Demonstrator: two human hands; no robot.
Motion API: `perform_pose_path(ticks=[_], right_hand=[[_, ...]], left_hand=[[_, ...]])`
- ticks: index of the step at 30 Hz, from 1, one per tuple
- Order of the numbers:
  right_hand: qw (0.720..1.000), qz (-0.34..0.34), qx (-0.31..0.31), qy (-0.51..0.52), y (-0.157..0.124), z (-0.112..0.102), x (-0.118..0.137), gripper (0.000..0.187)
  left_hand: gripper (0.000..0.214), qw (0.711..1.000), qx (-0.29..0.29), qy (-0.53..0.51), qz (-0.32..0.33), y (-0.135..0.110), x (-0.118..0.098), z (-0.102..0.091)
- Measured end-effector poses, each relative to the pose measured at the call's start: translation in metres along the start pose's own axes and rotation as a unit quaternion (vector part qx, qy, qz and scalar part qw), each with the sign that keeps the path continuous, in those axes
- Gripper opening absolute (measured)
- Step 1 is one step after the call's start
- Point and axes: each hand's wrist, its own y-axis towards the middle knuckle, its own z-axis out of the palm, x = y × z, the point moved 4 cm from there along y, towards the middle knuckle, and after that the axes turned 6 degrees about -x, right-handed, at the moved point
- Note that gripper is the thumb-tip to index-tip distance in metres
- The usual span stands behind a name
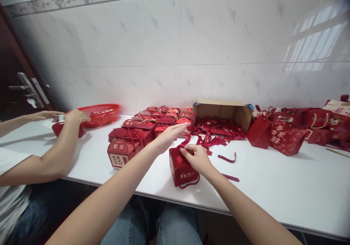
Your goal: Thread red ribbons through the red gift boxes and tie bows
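Observation:
A small red gift box [182, 169] with gold lettering stands near the front of the white table [273, 190]. My right hand [197, 158] is closed on its top, pinching a dark red ribbon handle there. My left hand [171, 133] hovers just above and behind the box, fingers stretched out toward the finished boxes, touching the upper end of the ribbon [187, 140]. Loose ribbon strips [226, 159] lie to the right of the box.
Several finished red boxes [142, 128] stand in rows at centre left. A cardboard box [222, 112] spills red ribbons at the back. Red paper bags [290, 132] sit at right. A co-worker at left holds a red box [67, 128] by a red basket [101, 113].

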Motion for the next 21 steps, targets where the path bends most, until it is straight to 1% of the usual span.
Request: perform_pose_path(ticks=[3,4,8,12,16,18,21], right_hand=[[0.999,0.005,0.014,0.033,0.002,0.001,-0.003,0.030],[0.999,0.006,0.016,0.041,0.002,0.002,-0.005,0.030],[0.998,0.012,0.021,0.065,0.000,0.002,-0.009,0.028],[0.994,0.026,-0.003,0.105,-0.001,0.002,-0.013,0.023],[0.983,0.046,-0.036,0.173,-0.001,0.004,-0.017,0.014],[0.981,0.055,-0.043,0.183,-0.001,0.006,-0.018,0.016],[0.982,0.054,-0.052,0.175,-0.002,0.005,-0.015,0.020]], left_hand=[[0.049,0.997,-0.061,0.041,0.036,-0.003,0.014,-0.014],[0.046,0.995,-0.067,0.050,0.047,-0.006,0.019,-0.018],[0.032,0.994,-0.043,0.090,0.041,-0.019,0.037,-0.026],[0.025,0.988,-0.060,0.129,0.065,-0.025,0.043,-0.028],[0.019,0.990,-0.051,0.077,0.103,-0.028,0.048,-0.024],[0.019,0.992,-0.035,0.045,0.111,-0.029,0.051,-0.021],[0.025,0.991,-0.025,0.035,0.129,-0.028,0.051,-0.015]])
